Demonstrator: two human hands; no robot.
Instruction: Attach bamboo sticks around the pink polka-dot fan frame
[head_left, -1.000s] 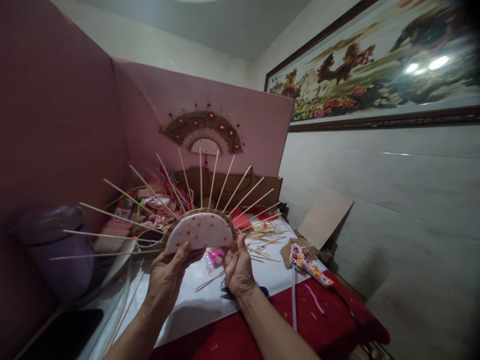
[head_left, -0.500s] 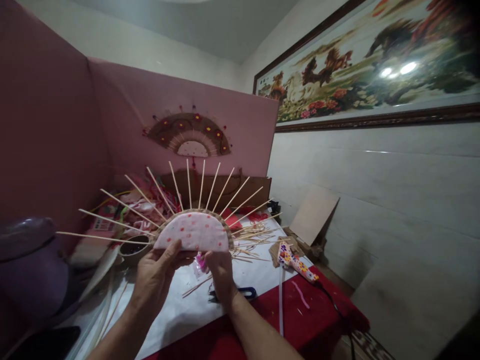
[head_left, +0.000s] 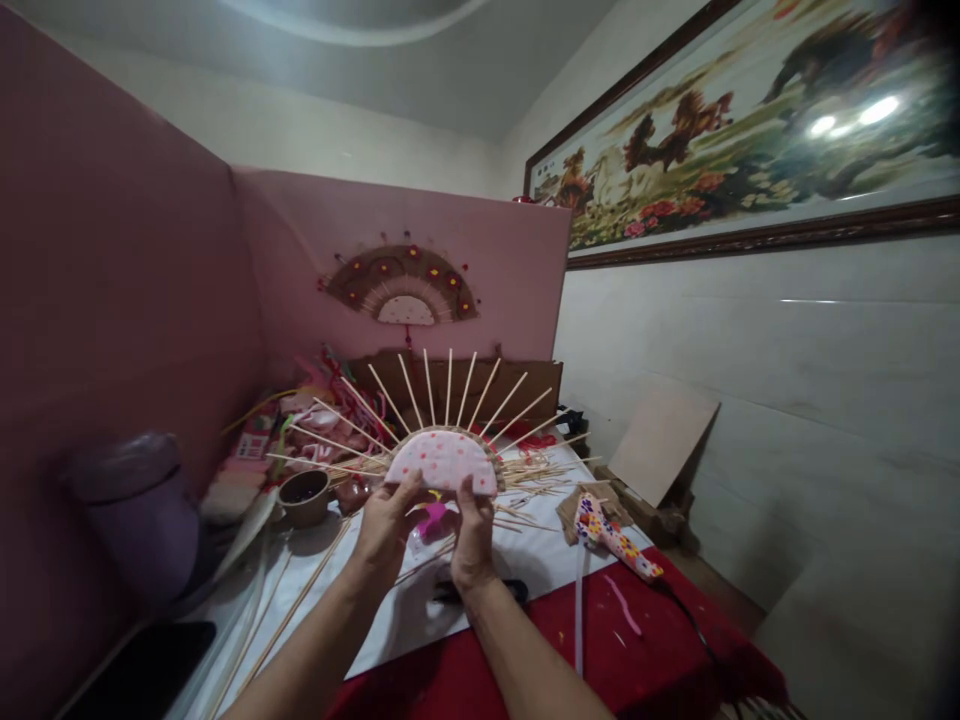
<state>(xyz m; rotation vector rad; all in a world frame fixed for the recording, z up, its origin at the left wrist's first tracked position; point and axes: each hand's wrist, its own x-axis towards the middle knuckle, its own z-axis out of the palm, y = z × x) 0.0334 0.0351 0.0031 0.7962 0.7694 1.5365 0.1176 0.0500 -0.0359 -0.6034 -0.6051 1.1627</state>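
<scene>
A half-round fan base (head_left: 442,462), covered in pale pink cloth with red dots, is held up above the table. Thin wooden sticks (head_left: 471,385) spread out from its curved edge like rays. My left hand (head_left: 386,525) grips its lower left corner, thumb on the cloth face. At the lower right, my right hand (head_left: 474,535) pinches the straight edge with its thumb in front; the fingers behind are hidden. Below and beyond the hands lies a bright pink piece (head_left: 435,520). Dark-handled scissors (head_left: 516,590) are partly covered by my right wrist.
A flower-patterned glue gun (head_left: 615,540) rests at the right on cardboard. Loose sticks (head_left: 536,478) lie behind it. A brown cup (head_left: 304,500), a lilac bin (head_left: 142,520) and a phone-like black slab (head_left: 142,670) are left. A finished fan (head_left: 405,280) hangs on the pink board.
Both hands have carried the fan base farther away from me. My right thumb now lies on the cloth front. The view has shifted slightly, showing more of the table's left side.
</scene>
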